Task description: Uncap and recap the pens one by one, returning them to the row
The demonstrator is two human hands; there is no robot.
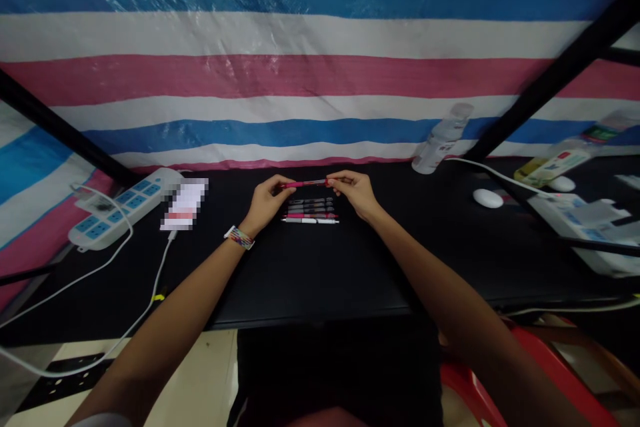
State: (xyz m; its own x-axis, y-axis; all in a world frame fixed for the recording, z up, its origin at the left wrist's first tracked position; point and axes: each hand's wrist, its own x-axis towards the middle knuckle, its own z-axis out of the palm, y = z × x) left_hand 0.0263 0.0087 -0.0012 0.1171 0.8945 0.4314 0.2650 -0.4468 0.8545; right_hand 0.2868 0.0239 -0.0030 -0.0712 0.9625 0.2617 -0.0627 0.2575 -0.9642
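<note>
A red pen (pixel 305 183) lies level between my two hands, just beyond a row of other pens. My left hand (pixel 269 199) pinches its left end, and a striped colourful band circles that wrist. At its right end, my right hand (pixel 354 192) grips it between thumb and fingers. Nearer to me, several pens lie side by side on the black table: dark ones (pixel 311 203) at the back, then a red one (pixel 310 216), then a white pen (pixel 311 221) in front.
To the left are a white power strip (pixel 107 213) and a phone (pixel 184 204) with a white cable. A clear bottle (pixel 443 140), a white mouse (pixel 487 198), another bottle (pixel 565 157) and a second power strip (pixel 575 227) stand right. A striped sheet (pixel 300 73) hangs behind.
</note>
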